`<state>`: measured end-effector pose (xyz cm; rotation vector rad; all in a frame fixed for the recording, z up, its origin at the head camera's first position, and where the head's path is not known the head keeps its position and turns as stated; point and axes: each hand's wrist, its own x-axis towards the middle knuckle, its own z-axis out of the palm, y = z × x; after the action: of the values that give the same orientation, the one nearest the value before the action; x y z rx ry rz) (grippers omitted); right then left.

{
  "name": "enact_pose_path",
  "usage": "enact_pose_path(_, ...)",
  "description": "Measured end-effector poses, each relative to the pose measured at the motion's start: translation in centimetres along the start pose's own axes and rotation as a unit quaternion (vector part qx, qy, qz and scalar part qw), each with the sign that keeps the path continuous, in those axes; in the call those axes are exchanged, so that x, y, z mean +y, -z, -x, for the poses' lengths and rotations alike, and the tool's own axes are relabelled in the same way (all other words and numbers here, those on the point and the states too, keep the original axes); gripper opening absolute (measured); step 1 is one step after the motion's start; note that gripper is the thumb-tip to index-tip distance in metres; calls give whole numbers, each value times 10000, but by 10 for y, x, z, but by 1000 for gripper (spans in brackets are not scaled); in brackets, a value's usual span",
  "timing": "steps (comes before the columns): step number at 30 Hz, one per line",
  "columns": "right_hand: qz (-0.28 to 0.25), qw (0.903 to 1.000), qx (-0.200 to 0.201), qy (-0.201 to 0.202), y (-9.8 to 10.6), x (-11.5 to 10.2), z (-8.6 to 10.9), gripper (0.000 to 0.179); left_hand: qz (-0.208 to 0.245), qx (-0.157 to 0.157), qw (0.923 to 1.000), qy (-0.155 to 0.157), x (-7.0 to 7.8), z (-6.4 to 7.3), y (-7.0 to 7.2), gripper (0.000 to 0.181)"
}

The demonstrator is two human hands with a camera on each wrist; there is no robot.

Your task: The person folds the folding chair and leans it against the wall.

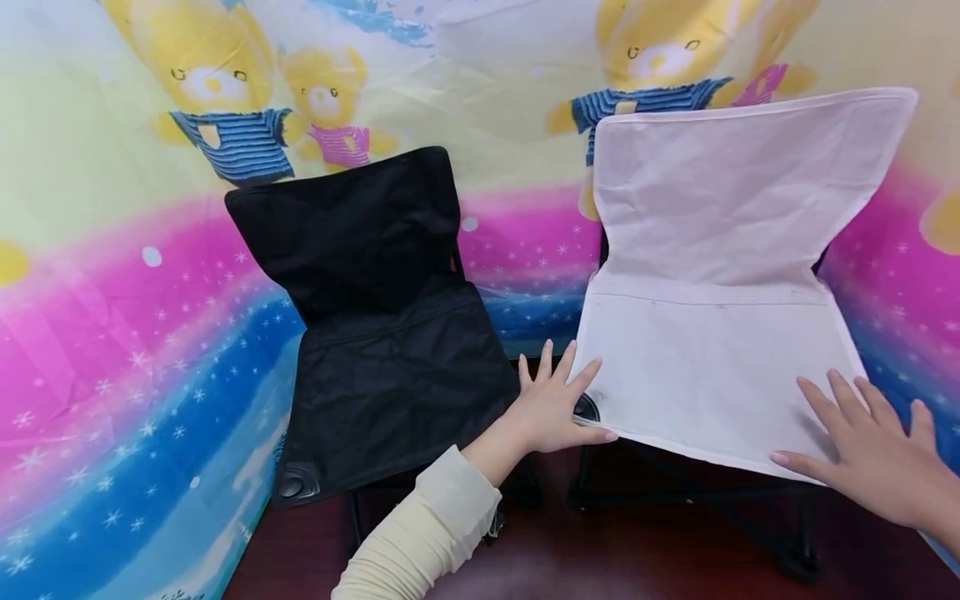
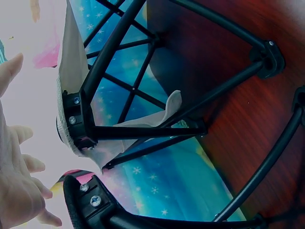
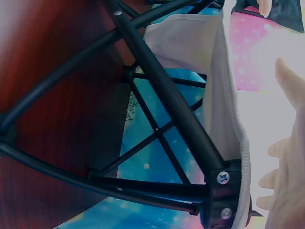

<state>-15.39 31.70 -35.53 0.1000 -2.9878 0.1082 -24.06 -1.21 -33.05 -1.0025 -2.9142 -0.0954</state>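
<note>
A white folding chair with a fabric seat and back stands at the right in the head view. My left hand is by its front left corner, fingers spread and thumb over the seat's front edge. Over the seat's front right part is my right hand, its fingers also spread. Neither hand grips anything. To the left stands a black folding chair of the same shape. The wrist views look under the white seat, at its black leg tubes and a screwed corner bracket.
Behind the chairs hangs a cloth backdrop printed with bears, pink bands and snowflakes. Both chairs rest on a glossy dark red wooden surface. Crossed tubes brace the white chair's legs low down.
</note>
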Motion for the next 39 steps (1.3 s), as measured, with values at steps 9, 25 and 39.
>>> enact_pose_path(9, 88, 9999, 30, -58, -16, 5, 11, 103, -98, -50, 9999, -26, 3, -1, -8, 88)
enact_pose_path(25, 300, 9988, 87, -380, -34, 10, 27, 109, -45, -281, 9996, -60, 5, -3, -16, 83)
enact_pose_path(39, 255, 9969, 579, -461, -43, 4, 39, 109, 103, -388, 9991, -104, 5, -8, -23, 81)
